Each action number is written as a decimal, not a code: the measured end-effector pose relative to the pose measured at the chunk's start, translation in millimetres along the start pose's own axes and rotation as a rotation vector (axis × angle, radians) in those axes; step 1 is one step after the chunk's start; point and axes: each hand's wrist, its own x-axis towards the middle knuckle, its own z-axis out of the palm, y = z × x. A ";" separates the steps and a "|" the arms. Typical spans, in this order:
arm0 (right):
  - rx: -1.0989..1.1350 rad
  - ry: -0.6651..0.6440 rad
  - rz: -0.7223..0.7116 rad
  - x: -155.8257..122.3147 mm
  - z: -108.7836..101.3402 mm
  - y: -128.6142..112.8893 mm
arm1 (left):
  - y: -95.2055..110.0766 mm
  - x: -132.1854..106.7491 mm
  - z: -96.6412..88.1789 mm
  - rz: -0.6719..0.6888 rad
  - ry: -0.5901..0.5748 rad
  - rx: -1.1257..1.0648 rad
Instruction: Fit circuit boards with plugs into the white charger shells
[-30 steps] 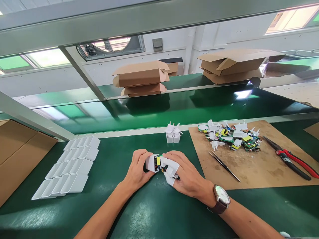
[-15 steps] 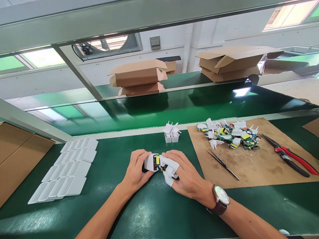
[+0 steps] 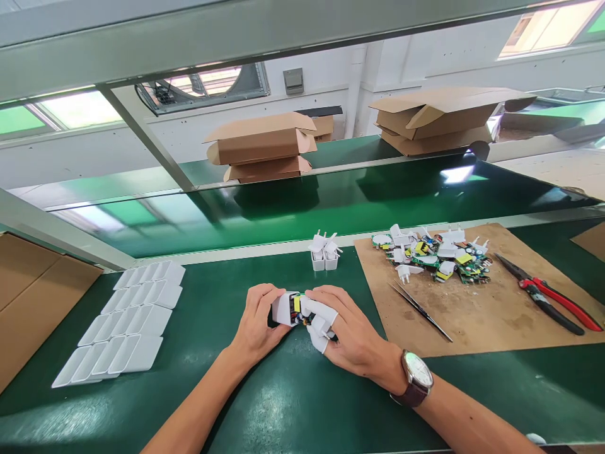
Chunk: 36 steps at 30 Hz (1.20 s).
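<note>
Just below centre, the left hand (image 3: 259, 321) grips a white, box-shaped plastic housing (image 3: 282, 309). At its three o'clock, the right hand (image 3: 357, 331), wearing white finger covers (image 3: 317, 340), pinches a green circuit board with yellow and black components (image 3: 297, 304), seemingly partly inside the housing's mouth. Keeping both aligned, with light, even pressure, should avoid snagging.

A: Light?
B: Bright. Windows (image 3: 81, 108), upper left and right, nearly washed out.
A: Glare?
B: White patch on the green belt (image 3: 338, 208); softer sheen on the near desk (image 3: 288, 403). Dark reflections below boxes (image 3: 259, 142).
A: Focus?
B: Middle crisp; right edge stretched, smeary.
</note>
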 end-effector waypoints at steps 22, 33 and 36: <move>0.000 0.006 -0.107 -1.8 2.6 4.2 | 2.7 -1.7 7.5 0.044 0.010 -0.037; -0.063 0.043 -0.082 -2.7 1.4 3.9 | 0.8 -3.4 11.0 0.004 0.010 -0.018; -0.060 0.046 -0.079 -2.4 0.4 4.0 | 0.9 -3.0 10.2 0.001 0.015 -0.042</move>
